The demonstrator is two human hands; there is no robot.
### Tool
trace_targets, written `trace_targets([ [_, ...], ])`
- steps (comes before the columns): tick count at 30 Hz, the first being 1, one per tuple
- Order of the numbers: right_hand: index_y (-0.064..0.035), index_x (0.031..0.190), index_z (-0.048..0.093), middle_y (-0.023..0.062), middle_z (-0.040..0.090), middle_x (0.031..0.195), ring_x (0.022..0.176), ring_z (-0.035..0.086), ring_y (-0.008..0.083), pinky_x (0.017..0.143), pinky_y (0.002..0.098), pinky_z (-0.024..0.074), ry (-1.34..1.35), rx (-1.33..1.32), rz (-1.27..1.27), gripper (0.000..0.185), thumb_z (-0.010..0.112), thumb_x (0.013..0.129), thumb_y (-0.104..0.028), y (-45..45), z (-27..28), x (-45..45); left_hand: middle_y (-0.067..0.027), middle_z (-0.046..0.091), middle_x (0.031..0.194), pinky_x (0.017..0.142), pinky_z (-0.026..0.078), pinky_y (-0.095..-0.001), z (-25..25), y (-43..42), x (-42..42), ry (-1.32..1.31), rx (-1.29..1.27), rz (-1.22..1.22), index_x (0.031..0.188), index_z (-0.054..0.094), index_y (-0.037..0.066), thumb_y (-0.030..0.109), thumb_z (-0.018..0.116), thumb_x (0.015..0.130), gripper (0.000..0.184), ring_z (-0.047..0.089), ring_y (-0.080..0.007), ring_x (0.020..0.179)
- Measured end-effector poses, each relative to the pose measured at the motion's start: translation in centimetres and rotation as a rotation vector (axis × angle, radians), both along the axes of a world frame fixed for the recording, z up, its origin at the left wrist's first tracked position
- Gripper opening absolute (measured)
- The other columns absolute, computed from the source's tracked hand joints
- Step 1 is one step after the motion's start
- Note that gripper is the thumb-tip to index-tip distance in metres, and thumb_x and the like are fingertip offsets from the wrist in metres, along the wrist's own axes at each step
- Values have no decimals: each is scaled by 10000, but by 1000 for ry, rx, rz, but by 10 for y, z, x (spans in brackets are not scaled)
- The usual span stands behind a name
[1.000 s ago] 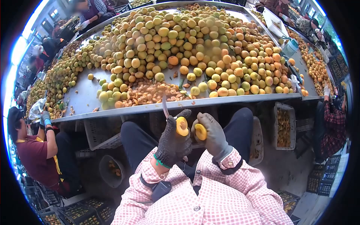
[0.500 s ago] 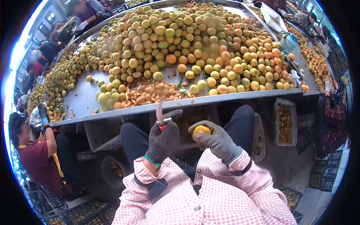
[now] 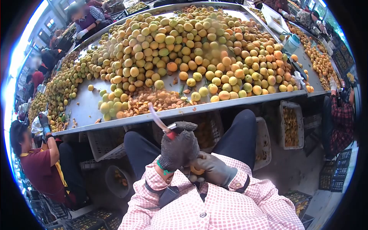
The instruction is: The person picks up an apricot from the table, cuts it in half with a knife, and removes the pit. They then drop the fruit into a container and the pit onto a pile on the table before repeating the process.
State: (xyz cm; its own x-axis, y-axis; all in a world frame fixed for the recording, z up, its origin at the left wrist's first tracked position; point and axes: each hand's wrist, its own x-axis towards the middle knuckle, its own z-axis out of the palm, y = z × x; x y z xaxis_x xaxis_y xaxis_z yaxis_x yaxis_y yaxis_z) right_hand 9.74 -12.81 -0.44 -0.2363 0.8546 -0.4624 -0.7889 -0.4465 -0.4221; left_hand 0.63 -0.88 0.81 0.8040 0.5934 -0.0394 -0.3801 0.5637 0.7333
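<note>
My left hand (image 3: pixel 179 150), in a dark knit glove with a green cuff edge, is closed on a curved knife (image 3: pixel 156 117) with red at its base. The blade points up and away toward the table. My right hand (image 3: pixel 218 168), in a grey coated glove, has its fingers closed around an apricot (image 3: pixel 196 170), mostly hidden between the hands. Both hands meet close to my chest, above my lap. Ahead on the metal table (image 3: pixel 89 100) lies a large heap of apricots (image 3: pixel 161 42), with a pile of split apricot pieces (image 3: pixel 163 99) near the front edge.
Under the table are a crate (image 3: pixel 100 143) at left, a crate of fruit (image 3: pixel 291 124) at right, and a round bucket (image 3: pixel 117 180). A person (image 3: pixel 42 168) sits at left, another (image 3: pixel 341 122) at right. A bottle (image 3: pixel 292 43) stands on the table.
My right hand has come down and left with the apricot, and my left hand has moved right, so the two hands now meet. The knife has tilted further left.
</note>
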Motion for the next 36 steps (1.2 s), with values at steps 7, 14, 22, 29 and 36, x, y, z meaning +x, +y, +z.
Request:
trace_targets([
  [7, -43, 1047, 538, 35, 570, 847, 727, 510, 69, 645, 183, 422, -185, 259, -107, 208, 451, 985, -221, -5, -42, 13, -15, 448, 646, 437, 382, -295, -3, 4, 7, -205, -77, -27, 1239, 475, 28, 194, 562, 929, 363, 445, -145, 482],
  [14, -26, 1081, 520, 91, 611, 933, 796, 597, 121, 721, 245, 485, -629, 120, -20, 270, 644, 870, -139, -6, 4, 18, 38, 325, 597, 371, 288, -231, -4, 14, 7, -240, -274, 76, 1278, 473, 120, 280, 485, 976, 341, 295, -69, 396],
  [22, -55, 972, 529, 52, 591, 742, 536, 516, 102, 481, 211, 393, 69, -36, -83, 200, 593, 907, -233, -8, 4, 12, 8, 415, 627, 386, 320, -237, -15, 4, 4, -288, -277, -145, 1144, 524, 62, 274, 581, 918, 315, 344, -89, 417],
  [29, -69, 995, 523, 94, 581, 825, 525, 465, 120, 428, 203, 328, -55, -66, -180, 212, 514, 957, -278, 0, 5, 15, -28, 492, 731, 452, 429, -246, -1, 1, 22, -137, -104, 116, 1244, 458, 5, 201, 643, 873, 459, 483, -116, 501],
  [36, -75, 999, 527, 130, 570, 884, 527, 436, 111, 425, 208, 309, 96, -46, -139, 180, 526, 948, -247, 1, 0, 16, -5, 447, 689, 405, 354, -243, 8, 4, 19, 128, -56, 233, 1302, 415, 49, 167, 582, 916, 437, 416, -91, 470],
])
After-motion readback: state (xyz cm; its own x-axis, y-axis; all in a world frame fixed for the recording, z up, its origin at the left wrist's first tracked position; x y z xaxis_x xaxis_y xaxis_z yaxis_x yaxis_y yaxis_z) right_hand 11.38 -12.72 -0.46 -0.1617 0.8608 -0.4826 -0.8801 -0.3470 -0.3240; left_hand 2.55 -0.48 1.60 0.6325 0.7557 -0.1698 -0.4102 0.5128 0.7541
